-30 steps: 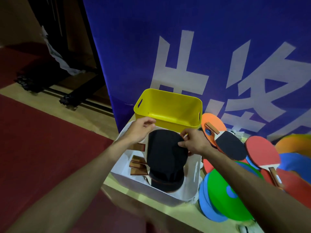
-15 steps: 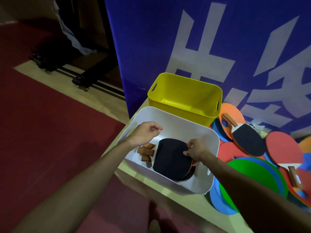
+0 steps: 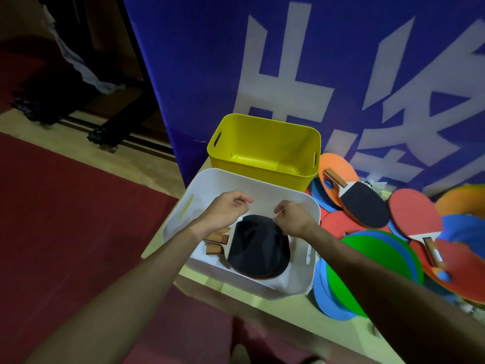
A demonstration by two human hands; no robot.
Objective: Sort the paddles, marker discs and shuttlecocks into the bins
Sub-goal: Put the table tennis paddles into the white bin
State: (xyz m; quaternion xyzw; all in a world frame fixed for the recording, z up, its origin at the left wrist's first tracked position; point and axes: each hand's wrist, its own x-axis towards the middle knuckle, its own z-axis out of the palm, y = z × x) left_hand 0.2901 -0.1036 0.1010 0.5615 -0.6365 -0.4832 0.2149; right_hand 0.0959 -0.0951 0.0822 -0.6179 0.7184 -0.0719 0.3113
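We saw a dim scene, the left side deep in shadow. Paddles (image 3: 462, 269) at our right edge looked blurred.

We see two smooth plastic bins, the white bin (image 3: 262, 183) matt and the yellow bin (image 3: 265, 132) faintly glossy. The top paddle (image 3: 258, 248) in the white one shows a matt black rubber face; the handles (image 3: 216, 236) beside it look like bare wood. The blue banner (image 3: 196, 61) looks like cloth.
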